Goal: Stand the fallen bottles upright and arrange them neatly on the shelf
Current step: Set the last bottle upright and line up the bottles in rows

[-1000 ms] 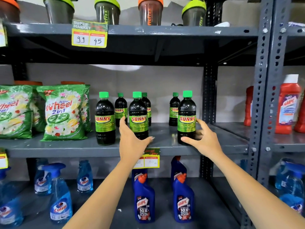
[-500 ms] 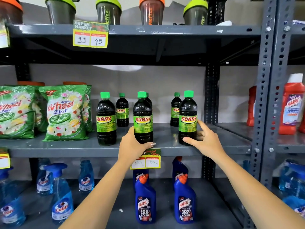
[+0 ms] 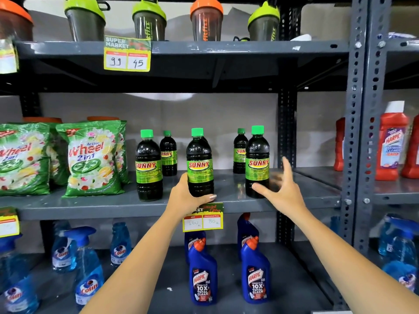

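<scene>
Two hands at middle shelf (image 3: 68,206). Left hand (image 3: 186,197) clamped round base of centre bottle (image 3: 200,162), upright at front edge. Right hand (image 3: 282,191) spread open, thumb touching right bottle (image 3: 257,162). Left of grip: third front bottle (image 3: 149,165). Behind: two smaller bottles, upright.

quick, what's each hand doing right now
Left hand: closed on the middle bottle.
Right hand: open, beside the right bottle, not gripping.

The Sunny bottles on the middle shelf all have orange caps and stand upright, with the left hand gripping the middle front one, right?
Not quite: the head view shows the Sunny bottles have green caps. They stand upright, and the left hand grips the middle front one.
</scene>
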A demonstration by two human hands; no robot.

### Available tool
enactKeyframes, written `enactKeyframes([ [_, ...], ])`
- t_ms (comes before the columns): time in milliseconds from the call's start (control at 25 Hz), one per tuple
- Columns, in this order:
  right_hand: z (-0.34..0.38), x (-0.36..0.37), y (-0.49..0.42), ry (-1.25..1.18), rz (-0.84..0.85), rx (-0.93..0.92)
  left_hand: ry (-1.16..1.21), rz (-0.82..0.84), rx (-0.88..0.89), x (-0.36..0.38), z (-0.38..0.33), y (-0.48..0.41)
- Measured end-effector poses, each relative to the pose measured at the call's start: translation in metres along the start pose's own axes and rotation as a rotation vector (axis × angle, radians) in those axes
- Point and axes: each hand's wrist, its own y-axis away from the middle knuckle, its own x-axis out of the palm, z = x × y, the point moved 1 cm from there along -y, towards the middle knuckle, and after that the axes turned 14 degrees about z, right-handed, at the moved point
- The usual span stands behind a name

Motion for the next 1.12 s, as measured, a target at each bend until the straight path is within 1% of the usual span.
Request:
enactKeyframes([
  [40, 0.002, 0.004, 0.006, 0.016, -0.162, -0.102, 0.012, -0.04, 0.046, -0.001, -0.003, 0.006],
  [80, 0.01, 0.01, 0.014, 0.071, -0.333, -0.272, 0.018, -0.137, 0.118, -0.003, -0.005, 0.014],
  [120, 0.02, 0.018, 0.021, 0.15, -0.457, -0.451, 0.017, -0.271, 0.2, -0.008, -0.007, 0.025],
  [160, 0.031, 0.03, 0.023, 0.223, -0.489, -0.583, 0.013, -0.421, 0.281, -0.015, -0.007, 0.036],
  [200, 0.042, 0.043, 0.023, 0.269, -0.441, -0.645, -0.011, -0.555, 0.316, -0.025, -0.003, 0.046],
  [240, 0.052, 0.057, 0.02, 0.273, -0.339, -0.627, -0.046, -0.655, 0.303, -0.038, 0.005, 0.053],
  [280, 0.062, 0.07, 0.015, 0.233, -0.203, -0.528, -0.069, -0.705, 0.246, -0.052, 0.015, 0.057],
  [320, 0.068, 0.081, 0.009, 0.175, -0.059, -0.38, -0.064, -0.681, 0.153, -0.067, 0.028, 0.057],
  [360, 0.073, 0.091, 0.003, 0.123, 0.088, -0.214, -0.024, -0.584, 0.047, -0.081, 0.04, 0.054],
  [400, 0.075, 0.1, -0.002, 0.089, 0.214, -0.063, 0.016, -0.442, -0.052, -0.092, 0.052, 0.049],
  [440, 0.075, 0.108, -0.006, 0.084, 0.296, 0.034, 0.005, -0.293, -0.144, -0.099, 0.063, 0.044],
  [480, 0.073, 0.115, -0.009, 0.103, 0.332, 0.075, -0.065, -0.168, -0.226, -0.102, 0.071, 0.04],
  [520, 0.072, 0.119, -0.012, 0.128, 0.324, 0.082, -0.159, -0.1, -0.289, -0.101, 0.077, 0.038],
  [560, 0.071, 0.122, -0.014, 0.143, 0.293, 0.08, -0.243, -0.097, -0.314, -0.1, 0.081, 0.035],
  [600, 0.069, 0.122, -0.016, 0.147, 0.268, 0.075, -0.288, -0.128, -0.31, -0.097, 0.083, 0.034],
  [680, 0.067, 0.123, -0.017, 0.134, 0.249, 0.059, -0.311, -0.226, -0.268, -0.092, 0.082, 0.036],
  [760, 0.068, 0.123, -0.016, 0.122, 0.258, 0.06, -0.311, -0.277, -0.213, -0.091, 0.079, 0.038],
  [1120, 0.072, 0.124, -0.011, 0.141, 0.274, 0.044, -0.233, -0.336, -0.088, -0.09, 0.082, 0.048],
])
